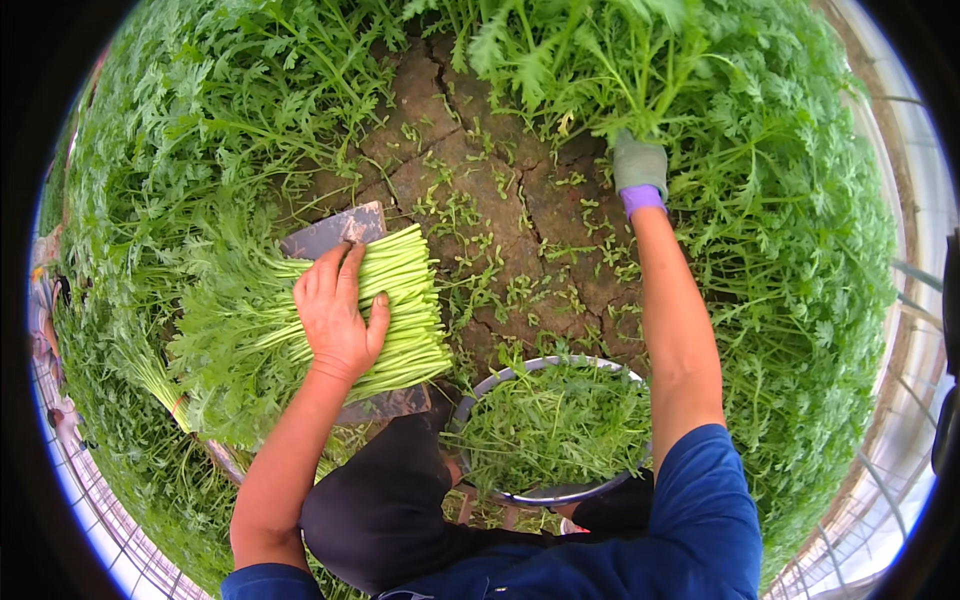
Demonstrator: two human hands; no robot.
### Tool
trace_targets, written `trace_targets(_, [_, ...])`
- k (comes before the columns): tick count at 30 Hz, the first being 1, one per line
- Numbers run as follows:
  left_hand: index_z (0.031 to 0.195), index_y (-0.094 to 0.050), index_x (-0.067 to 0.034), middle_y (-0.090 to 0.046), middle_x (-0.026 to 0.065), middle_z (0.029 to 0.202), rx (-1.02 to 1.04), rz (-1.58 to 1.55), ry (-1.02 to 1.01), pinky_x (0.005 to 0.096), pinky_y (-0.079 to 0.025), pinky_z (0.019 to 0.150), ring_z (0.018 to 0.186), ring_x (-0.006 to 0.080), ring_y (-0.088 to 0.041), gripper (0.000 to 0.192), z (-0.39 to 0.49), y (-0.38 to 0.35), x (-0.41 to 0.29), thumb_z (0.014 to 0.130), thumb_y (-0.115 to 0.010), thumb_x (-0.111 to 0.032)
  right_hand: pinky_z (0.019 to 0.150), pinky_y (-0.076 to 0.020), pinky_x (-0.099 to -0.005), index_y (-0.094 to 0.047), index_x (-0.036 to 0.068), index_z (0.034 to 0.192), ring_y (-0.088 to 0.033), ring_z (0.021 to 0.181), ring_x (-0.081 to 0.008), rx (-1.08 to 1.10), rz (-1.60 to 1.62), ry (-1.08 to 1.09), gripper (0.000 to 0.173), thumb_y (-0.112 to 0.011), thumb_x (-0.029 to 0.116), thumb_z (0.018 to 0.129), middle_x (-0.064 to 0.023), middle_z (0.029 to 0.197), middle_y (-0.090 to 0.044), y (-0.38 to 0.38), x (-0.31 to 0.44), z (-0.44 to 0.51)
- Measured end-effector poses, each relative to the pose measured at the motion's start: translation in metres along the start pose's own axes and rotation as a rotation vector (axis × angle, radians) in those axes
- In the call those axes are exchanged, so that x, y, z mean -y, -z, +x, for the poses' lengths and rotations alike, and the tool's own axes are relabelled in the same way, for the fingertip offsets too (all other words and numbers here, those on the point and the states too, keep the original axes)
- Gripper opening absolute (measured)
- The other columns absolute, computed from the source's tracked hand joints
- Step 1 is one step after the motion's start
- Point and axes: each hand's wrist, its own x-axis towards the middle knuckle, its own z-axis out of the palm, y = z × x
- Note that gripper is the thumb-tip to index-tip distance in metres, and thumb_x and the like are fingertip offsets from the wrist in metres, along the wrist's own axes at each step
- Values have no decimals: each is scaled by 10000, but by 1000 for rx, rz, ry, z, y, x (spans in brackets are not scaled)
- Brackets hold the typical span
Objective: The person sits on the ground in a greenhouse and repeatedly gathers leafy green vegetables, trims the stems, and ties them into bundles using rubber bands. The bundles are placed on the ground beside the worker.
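Observation:
My bare left hand (339, 311) rests on top of a thick pile of cut leafy greens with pale green stems (405, 307), its thumb and fingers spread over them. The stems' cut ends line up towards the right, the leaves lie to the left. Under the pile shows a flat dark board (337, 231) with mud on it. My right hand (640, 166), in a grey-green glove with a purple cuff, reaches to the base of a clump of standing greens (645, 82) at the upper right. Its fingers are hidden by the leaves, so its grip cannot be made out.
A round tub (480, 386) full of loose leafy trimmings stands between my legs. Cracked soil (487, 176) with scattered leaf bits lies ahead. Dense greens grow on both sides. A bundle tied with a red band (176, 409) lies at the left. Greenhouse framing and sheeting line the edges.

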Motion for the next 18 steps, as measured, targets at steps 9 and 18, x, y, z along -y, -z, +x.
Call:
trace_targets(9, [1316,-556,-21,-549,172,1303,11,-3,13,472,-338,1033,1195,348,-515,598,1,0,2,807,-606,-332,997,-488,-448,-657,87,1246,-608,1182,-389,-5,43,46,436,-535,388,955,-198,1308,-628,-6,37,58])
trace_targets(18, [1312,-554,-25,-539,168,1288,16,-9,26,480,-332,1040,1188,348,-512,602,1,1,2,804,-614,-340,1099,-430,-423,-530,95,1428,-511,1338,-340,246,160,-61,438,-464,193,1007,-152,1483,-508,-24,41,99])
